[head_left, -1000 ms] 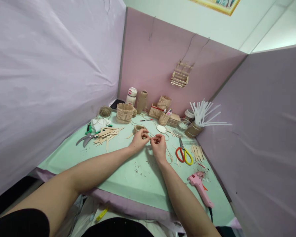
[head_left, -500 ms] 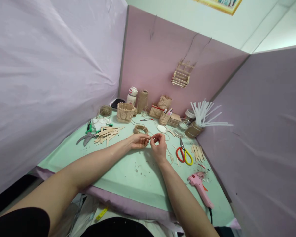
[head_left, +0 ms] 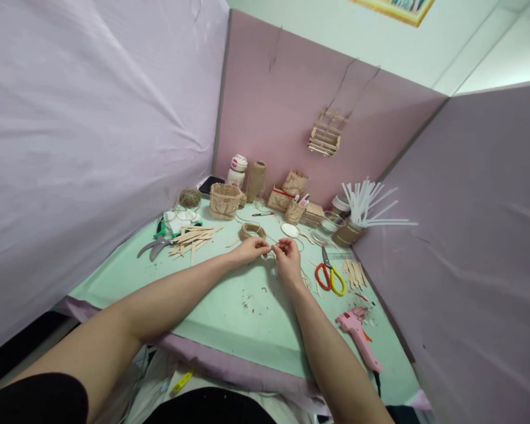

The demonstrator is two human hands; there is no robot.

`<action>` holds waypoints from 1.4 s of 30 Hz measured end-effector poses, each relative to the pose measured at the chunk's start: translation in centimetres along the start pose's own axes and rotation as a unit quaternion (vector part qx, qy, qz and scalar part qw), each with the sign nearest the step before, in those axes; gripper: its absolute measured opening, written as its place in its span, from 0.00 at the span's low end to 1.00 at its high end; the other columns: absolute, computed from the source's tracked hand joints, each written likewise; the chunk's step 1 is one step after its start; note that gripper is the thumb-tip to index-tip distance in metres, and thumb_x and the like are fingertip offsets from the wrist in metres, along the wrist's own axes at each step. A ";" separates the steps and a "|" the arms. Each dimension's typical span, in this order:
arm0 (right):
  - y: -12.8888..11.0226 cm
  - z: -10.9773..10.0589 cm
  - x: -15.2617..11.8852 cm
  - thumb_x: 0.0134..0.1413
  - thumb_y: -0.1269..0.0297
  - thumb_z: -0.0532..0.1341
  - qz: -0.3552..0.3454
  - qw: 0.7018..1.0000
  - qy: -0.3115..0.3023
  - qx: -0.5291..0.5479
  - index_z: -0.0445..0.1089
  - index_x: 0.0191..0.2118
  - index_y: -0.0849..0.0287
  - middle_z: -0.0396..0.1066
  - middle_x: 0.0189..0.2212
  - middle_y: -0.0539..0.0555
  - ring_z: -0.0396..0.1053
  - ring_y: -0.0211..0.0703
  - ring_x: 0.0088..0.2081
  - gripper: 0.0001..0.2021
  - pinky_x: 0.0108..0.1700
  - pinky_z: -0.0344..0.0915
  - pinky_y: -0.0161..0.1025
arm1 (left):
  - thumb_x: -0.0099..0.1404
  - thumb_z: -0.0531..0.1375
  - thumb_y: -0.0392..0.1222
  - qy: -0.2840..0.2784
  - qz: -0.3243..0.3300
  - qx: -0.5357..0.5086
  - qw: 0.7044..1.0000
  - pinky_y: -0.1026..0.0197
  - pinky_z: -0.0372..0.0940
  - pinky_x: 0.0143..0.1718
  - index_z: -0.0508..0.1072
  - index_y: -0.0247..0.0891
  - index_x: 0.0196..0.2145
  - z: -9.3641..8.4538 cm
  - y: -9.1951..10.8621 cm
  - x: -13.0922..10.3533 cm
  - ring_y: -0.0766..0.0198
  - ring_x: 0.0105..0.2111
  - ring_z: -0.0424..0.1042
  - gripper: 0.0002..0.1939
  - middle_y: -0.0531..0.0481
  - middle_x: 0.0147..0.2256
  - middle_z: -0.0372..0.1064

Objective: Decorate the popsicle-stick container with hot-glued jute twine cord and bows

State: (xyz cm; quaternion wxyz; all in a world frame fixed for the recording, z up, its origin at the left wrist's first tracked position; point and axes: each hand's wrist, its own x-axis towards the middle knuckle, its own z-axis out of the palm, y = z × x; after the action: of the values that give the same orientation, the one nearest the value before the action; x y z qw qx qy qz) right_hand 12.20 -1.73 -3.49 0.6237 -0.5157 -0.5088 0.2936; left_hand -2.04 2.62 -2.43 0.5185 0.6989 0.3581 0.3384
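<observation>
Over the middle of the table, my left hand and my right hand meet fingertip to fingertip. Both are closed in a pinch on a thin strand of twine, mostly hidden by the fingers. Loose twine trails on the table beside my right wrist. Just behind my left hand lies a coil of twine. A white oval disc rests behind my right hand. To the right of that hand are scissors with one red and one yellow handle.
Wooden sticks and pruning shears lie at left. A pink glue gun is at front right. Along the back stand a woven basket, a white bottle, a twine spool and a holder of white glue sticks.
My left hand has turned palm downward and shifted slightly right. My right hand has moved a little right, its fingertips still close to the left ones.
</observation>
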 end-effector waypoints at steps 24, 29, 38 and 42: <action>1.6 -0.9 1.3 0.42 0.56 0.62 0.055 0.995 0.083 0.010 0.57 0.31 0.54 0.60 0.22 0.43 0.58 0.34 0.20 0.14 0.24 0.59 0.34 | 0.54 0.60 0.43 0.049 0.033 0.034 0.998 0.64 0.55 0.25 0.73 0.33 0.25 1.6 0.1 -0.3 0.67 0.21 0.62 0.09 0.53 0.18 0.66; 0.5 -1.1 1.0 0.43 0.57 0.64 0.051 0.997 0.063 0.019 0.61 0.33 0.56 0.63 0.25 0.45 0.60 0.34 0.23 0.14 0.25 0.61 0.34 | 0.56 0.60 0.45 0.051 0.038 -0.004 0.998 0.64 0.58 0.27 0.76 0.33 0.27 0.9 -0.6 0.2 0.66 0.24 0.65 0.11 0.51 0.21 0.69; -0.9 -0.6 0.4 0.47 0.54 0.63 0.029 1.000 0.011 0.001 0.66 0.29 0.58 0.64 0.23 0.46 0.58 0.35 0.23 0.12 0.27 0.59 0.35 | 0.54 0.62 0.45 0.052 -0.021 -0.093 0.994 0.67 0.49 0.19 0.77 0.32 0.35 1.0 0.1 -0.4 0.71 0.17 0.56 0.14 0.55 0.18 0.64; -1.1 -0.5 0.2 0.47 0.57 0.62 0.016 1.000 0.003 -0.026 0.67 0.28 0.58 0.65 0.23 0.47 0.61 0.37 0.26 0.10 0.31 0.59 0.36 | 0.53 0.61 0.41 0.020 -0.048 -0.133 0.990 0.68 0.52 0.19 0.76 0.33 0.33 0.9 0.4 -0.3 0.69 0.20 0.64 0.10 0.52 0.20 0.69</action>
State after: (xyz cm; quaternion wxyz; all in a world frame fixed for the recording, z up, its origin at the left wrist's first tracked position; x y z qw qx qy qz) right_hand 12.59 -2.03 -2.32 0.6066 -0.5407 -0.5065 0.2884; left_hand -1.33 1.85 -2.31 0.6152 0.5985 0.3532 0.3722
